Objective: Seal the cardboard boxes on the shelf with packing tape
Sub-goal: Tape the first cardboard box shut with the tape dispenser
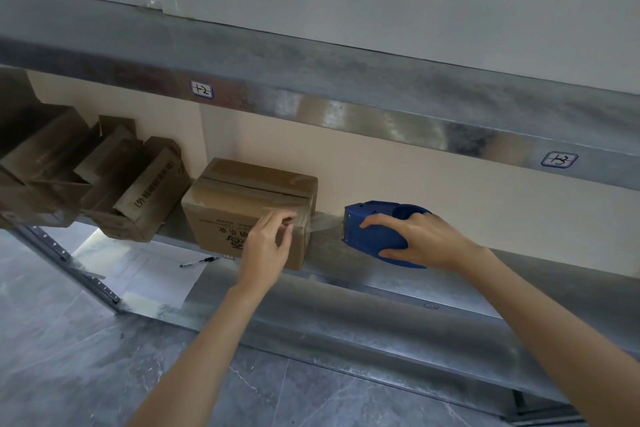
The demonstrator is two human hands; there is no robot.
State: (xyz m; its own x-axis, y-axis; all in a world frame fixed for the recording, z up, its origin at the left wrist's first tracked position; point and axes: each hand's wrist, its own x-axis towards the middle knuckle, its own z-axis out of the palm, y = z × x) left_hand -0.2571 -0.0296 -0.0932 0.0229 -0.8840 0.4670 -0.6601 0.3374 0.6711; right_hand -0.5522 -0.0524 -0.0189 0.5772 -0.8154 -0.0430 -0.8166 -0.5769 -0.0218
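My hands at the taped box, strip drawn taut

My left hand [268,243] lies on the front of the closed cardboard box [235,204], fingers loosely bent and pressing near its right edge, I judge to pin the tape end down; my right hand [419,239] is wrapped around the blue tape dispenser [372,229], held just right of the box so the clear tape strip [327,220] spans the gap between them; the box stands on the metal shelf [346,291], with open boxes [138,191] waiting to its left

Blue tape dispenser [375,232], brown cardboard box [242,204], grey mottled metal shelf [346,291]
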